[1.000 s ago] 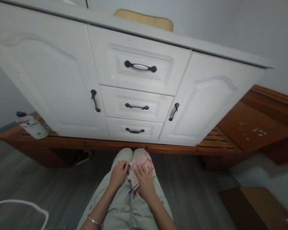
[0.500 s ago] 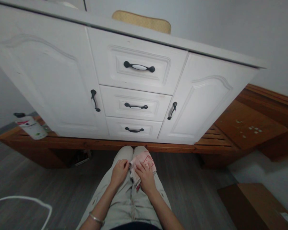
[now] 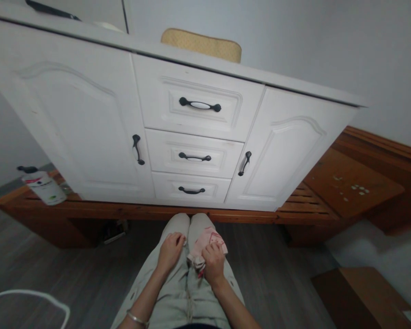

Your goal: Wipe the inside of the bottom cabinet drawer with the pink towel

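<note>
On the person's lap, seen from the head camera, a pink patterned cloth [image 3: 205, 244] lies bunched over the right thigh, just in front of the white cabinet [image 3: 192, 151]. The right hand [image 3: 214, 265] has its fingers curled tight round the cloth's near edge, gathering it. The left hand [image 3: 169, 251] rests on the left thigh, fingers loosely bent, fingertips at the cloth's left margin; whether they pinch it I cannot tell. To fold it neatly, I would judge it best to pin one edge flat against the leg with the left hand and draw the bunched layers square with the right, matching corners before pressing down. A white bottle [image 3: 43, 186] stands well apart on the wooden bench [image 3: 192, 212].
</note>
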The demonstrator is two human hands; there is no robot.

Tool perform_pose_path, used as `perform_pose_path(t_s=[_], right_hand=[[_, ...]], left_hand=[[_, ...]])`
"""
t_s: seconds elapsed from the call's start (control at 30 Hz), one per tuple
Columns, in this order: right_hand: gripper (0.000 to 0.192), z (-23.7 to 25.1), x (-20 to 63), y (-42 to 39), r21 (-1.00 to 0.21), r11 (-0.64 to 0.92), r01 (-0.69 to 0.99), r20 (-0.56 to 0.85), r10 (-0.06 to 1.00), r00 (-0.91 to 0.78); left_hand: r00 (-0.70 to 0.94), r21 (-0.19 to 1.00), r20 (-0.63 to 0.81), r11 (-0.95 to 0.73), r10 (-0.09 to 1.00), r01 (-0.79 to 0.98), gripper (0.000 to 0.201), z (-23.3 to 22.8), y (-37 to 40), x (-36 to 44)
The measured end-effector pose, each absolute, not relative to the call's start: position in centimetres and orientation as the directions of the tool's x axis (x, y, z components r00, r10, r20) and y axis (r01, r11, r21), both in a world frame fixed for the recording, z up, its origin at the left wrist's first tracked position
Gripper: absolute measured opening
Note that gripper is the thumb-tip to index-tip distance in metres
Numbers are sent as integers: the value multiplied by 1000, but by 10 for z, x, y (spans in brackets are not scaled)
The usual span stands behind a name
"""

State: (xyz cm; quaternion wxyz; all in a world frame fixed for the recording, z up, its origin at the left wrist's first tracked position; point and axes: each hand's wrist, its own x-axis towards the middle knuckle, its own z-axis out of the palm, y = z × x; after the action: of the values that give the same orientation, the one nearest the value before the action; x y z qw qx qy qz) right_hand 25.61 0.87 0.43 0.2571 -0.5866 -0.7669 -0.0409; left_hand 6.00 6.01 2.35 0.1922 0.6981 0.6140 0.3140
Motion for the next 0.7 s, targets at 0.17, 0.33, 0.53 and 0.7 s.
perform_pose_path(t_s=[0.17, 0.33, 0.53, 0.7], right_hand=[[25, 12, 254, 9, -247, 259, 934, 356, 920, -162], [25, 29, 241, 18, -259, 209, 943, 255, 956, -142], [24, 38, 227, 26, -293, 190, 937, 180, 974, -141], [32, 27, 226, 27, -328, 170, 929, 215, 971, -102]], left_hand=[[47, 661, 200, -170, 979, 731, 38, 23, 59, 61], [41, 675, 195, -165, 980, 719, 37, 23, 60, 63], [25, 719, 190, -156, 981, 678, 40, 28, 57, 63], [119, 782, 231, -257, 966, 568, 46, 43, 34, 88]])
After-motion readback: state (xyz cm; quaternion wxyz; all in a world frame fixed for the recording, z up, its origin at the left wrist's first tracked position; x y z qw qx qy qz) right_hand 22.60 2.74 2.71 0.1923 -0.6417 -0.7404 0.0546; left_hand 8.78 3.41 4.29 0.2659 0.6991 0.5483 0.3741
